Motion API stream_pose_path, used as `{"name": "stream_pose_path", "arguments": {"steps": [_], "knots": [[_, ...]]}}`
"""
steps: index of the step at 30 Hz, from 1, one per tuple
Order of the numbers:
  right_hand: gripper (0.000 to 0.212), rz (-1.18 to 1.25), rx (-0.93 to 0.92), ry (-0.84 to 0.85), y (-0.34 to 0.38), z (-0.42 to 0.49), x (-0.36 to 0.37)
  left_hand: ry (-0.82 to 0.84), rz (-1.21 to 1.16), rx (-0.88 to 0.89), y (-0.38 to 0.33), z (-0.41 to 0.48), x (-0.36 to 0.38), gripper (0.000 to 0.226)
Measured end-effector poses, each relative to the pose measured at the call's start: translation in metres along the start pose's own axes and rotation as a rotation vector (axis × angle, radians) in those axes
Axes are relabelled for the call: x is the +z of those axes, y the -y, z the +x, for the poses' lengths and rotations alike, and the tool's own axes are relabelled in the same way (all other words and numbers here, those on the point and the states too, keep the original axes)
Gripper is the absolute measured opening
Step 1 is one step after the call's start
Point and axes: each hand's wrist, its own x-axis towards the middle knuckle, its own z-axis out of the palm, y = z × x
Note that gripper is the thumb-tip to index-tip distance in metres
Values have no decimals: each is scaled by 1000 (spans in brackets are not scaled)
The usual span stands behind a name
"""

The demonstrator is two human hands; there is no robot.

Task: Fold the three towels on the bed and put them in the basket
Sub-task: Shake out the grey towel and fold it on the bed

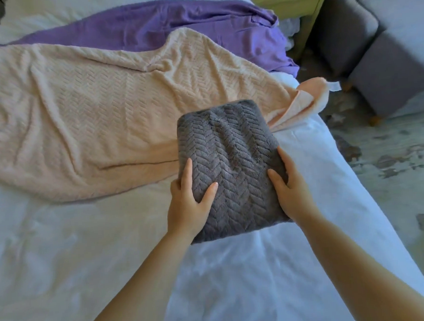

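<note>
Grey towel (pixel 230 159), folded into a thick rectangle with a herringbone texture, sits toward the right edge of the bed (pixel 62 244), with its far end overlapping the peach towel's near right part. It is gripped from both sides. The left hand (pixel 187 204) holds its left edge, thumb laid on top and fingers running up along the side. The right hand (pixel 291 192) holds the right edge the same way, thumb on top and fingers wrapped along the side. Both hands curl round the towel's near half. Cannot tell whether the bundle is lifted or resting on the sheet.

Peach towel (pixel 79 118) lies unfolded and rumpled across the middle of the bed, from the left edge to the right edge, where one corner flips over and hangs off. Purple towel (pixel 160 24) lies unfolded behind it toward the far edge of the bed, partly under the peach one, with its right end draping off the right edge.

Off the bed's far right corner stands a green nightstand (pixel 293 1). Right of that is a grey armchair (pixel 347 28) with a grey ottoman (pixel 394 74) in front of it, both on a mottled rug (pixel 392 161).
</note>
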Motion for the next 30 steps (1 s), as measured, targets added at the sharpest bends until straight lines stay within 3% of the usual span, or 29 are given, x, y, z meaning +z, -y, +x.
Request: {"name": "stream_pose_path", "arguments": {"steps": [6, 9, 13, 18, 22, 25, 27, 30], "knots": [[52, -39, 12, -136, -56, -91, -95, 50, -59, 101, -47, -104, 63, 78], [51, -26, 134, -101, -94, -133, -123, 130, -79, 22, -45, -156, 96, 79], [49, -51, 294, 65, -133, -169, -134, 226, 3, -150, -29, -206, 125, 80], [52, -9, 355, 41, -145, -184, -132, 192, 11, -211, -32, -219, 131, 80], [87, 229, 313, 134, -141, -213, -150, 296, -85, -7, -23, -233, 116, 107], [105, 82, 266, 355, -145, -231, -158, 443, -43, 175, -3, -248, 104, 107], [97, -52, 242, 365, -145, -231, -162, 445, -54, 194, 3, -249, 104, 95], [80, -183, 206, 215, -147, -225, -171, 413, -87, 216, 1, -243, 106, 86]]}}
